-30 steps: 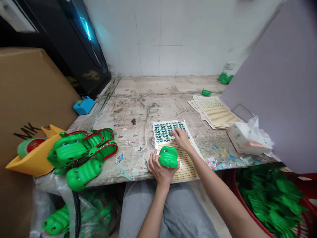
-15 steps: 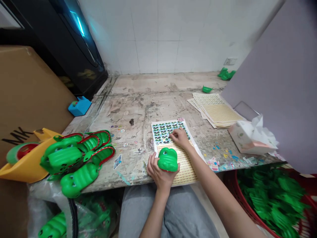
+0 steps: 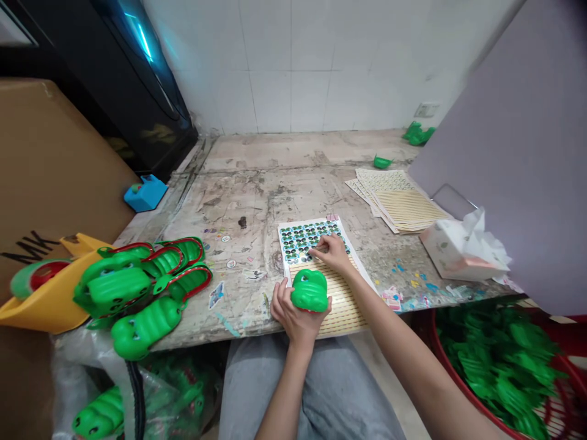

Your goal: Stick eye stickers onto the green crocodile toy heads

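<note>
Right hand [image 3: 334, 254] shifted on stickers [image 3: 300, 240]; left hand [image 3: 293, 315] grips crocodile toy [image 3: 310, 291].

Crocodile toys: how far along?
Looks done: the crocodile toys at the table's left side show eyes. In hand: the left hand holds a green crocodile head; the right hand touches an eye-sticker sheet. Left: a red basket of green pieces, eyes unclear.

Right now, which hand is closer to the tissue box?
The right. The right hand is at the sticker sheet, on the tissue box's side. The left hand is farther away, holding the green crocodile toy.
</note>
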Action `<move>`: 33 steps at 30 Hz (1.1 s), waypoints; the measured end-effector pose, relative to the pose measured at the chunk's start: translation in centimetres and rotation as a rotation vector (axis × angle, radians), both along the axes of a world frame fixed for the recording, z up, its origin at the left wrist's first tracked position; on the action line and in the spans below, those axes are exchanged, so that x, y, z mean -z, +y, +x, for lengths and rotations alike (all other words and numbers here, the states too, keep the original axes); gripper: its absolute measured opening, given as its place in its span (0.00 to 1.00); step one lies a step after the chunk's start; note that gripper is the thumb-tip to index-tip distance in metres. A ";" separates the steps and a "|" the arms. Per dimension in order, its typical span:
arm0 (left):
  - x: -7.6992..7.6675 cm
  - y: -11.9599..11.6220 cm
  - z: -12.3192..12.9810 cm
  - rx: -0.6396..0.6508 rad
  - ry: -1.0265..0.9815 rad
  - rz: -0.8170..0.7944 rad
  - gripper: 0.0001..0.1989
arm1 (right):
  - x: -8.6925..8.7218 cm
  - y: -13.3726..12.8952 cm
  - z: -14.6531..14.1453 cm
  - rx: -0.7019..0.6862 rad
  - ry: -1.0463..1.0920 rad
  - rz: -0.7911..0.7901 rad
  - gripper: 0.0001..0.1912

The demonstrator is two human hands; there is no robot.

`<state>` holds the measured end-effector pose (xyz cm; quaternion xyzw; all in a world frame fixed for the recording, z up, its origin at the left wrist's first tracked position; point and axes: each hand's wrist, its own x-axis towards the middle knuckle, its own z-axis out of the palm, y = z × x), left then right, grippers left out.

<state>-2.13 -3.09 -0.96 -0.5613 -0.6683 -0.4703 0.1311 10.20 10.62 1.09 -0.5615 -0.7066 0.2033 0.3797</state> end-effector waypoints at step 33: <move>0.2 0.1 -0.1 0.057 -0.042 0.043 0.33 | -1.9 -10.6 -1.9 0.555 -0.286 0.082 0.34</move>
